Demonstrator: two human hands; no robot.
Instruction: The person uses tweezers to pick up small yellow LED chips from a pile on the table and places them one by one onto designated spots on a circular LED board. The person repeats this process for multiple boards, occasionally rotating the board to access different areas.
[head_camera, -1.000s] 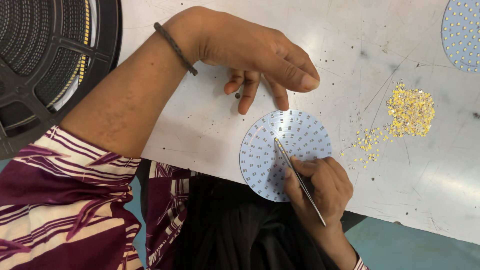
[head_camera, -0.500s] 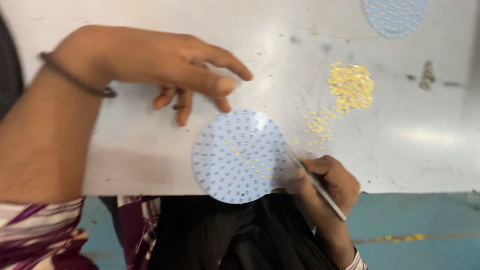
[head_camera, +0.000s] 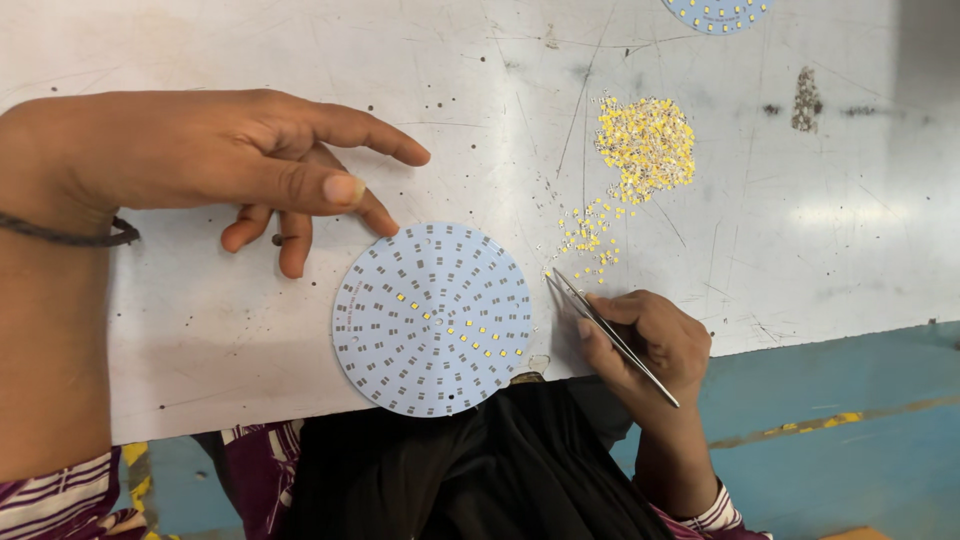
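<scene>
Scratched white worktable (head_camera: 250, 340), blue floor below its near edge. Round pale-blue LED circuit board (head_camera: 432, 318) lies flat at the table's near edge, slightly overhanging; a few yellow LED chips sit on its pads near centre and lower right. My left hand (head_camera: 250, 165) hovers open just above-left of the board, grasping nothing. My right hand (head_camera: 650, 340) pinches metal tweezers (head_camera: 610, 335), tips at scattered chips beside the board. Loose chip pile (head_camera: 645, 145) lies farther back.
</scene>
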